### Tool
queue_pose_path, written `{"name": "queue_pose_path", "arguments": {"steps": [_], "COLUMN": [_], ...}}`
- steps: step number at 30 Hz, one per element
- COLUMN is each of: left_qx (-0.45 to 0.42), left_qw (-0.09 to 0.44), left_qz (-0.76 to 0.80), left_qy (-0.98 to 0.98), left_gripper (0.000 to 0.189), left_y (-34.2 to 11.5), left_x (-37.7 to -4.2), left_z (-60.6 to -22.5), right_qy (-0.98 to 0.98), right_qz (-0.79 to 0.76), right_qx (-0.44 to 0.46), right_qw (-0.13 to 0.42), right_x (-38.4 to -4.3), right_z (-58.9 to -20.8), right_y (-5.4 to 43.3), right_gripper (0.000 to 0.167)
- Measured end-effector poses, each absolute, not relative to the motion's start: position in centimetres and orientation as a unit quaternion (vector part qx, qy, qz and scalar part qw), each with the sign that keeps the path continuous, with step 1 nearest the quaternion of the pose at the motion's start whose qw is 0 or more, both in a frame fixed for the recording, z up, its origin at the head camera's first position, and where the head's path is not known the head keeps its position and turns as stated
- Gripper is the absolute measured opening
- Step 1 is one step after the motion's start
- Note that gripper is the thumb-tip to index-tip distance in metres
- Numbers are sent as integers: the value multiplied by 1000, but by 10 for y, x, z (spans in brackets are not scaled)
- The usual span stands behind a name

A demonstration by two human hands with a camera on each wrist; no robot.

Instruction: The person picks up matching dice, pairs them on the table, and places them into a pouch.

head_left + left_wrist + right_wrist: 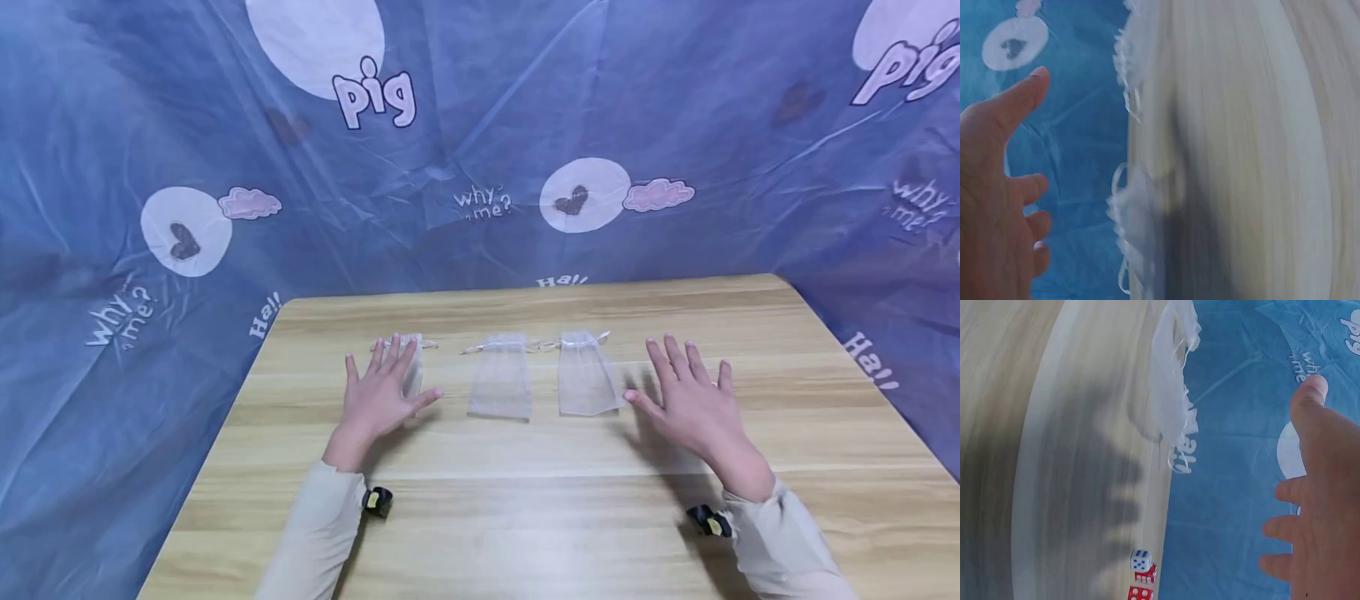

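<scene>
Three sheer white drawstring pouches lie flat in a row: a left pouch, a middle pouch and a right pouch. My left hand hovers over the left pouch with its fingers spread, covering much of it. Beyond the right pouch, my right hand is held above the table, fingers spread too, its thumb near that pouch's lower corner. Neither hand holds anything. The right wrist view also shows a white die beside a red die and another red die; my right hand hides them in the head view.
The wood-grain table has rounded far corners. Behind it and along its sides hangs a blue printed cloth. A small black device sits at each wrist, a left one and a right one.
</scene>
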State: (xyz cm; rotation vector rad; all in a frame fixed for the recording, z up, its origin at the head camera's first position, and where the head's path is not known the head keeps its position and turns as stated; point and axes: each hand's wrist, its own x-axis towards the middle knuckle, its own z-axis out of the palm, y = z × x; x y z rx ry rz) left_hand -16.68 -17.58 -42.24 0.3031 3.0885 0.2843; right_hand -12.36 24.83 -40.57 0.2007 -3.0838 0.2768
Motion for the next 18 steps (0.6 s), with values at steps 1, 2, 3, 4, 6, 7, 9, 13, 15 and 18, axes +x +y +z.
{"name": "queue_pose_path", "arguments": {"steps": [1,2,3,4,6,7,9,13,15,18], "left_qx": [102,104,105,107,111,114,116,126,129,130], "left_qw": [13,16,20,23,26,26,25,20,23,39], "left_qz": [94,97,98,98,101,102,106,131,154,193], "left_qy": [990,990,989,989,988,988,987,983,979,972], "left_gripper": [92,91,91,90,89,88,87,82,79,75], "left_y": [-179,-182,-185,-187,-193,-195,-201,-209,-212,-214], "left_x": [-169,-171,-173,-176,-180,-182,-185,-190,-192,-195], "left_z": [-423,-424,-425,-426,-428,-429,-431,-434,-434,-435], "right_qy": [-994,-994,-993,-993,-993,-993,-993,-992,-992,-990], "right_qz": [90,92,92,93,94,94,92,86,84,85], "right_qx": [65,65,66,66,69,70,75,85,91,99], "right_qw": [18,18,17,17,20,22,25,32,38,46], "right_x": [-123,-123,-123,-123,-121,-121,-119,-116,-113,-110], "right_z": [-406,-406,-406,-406,-408,-408,-410,-415,-417,-421], "right_y": [250,252,253,255,259,261,266,277,283,291], "right_gripper": [82,81,81,80,80,79,80,79,77,76]}}
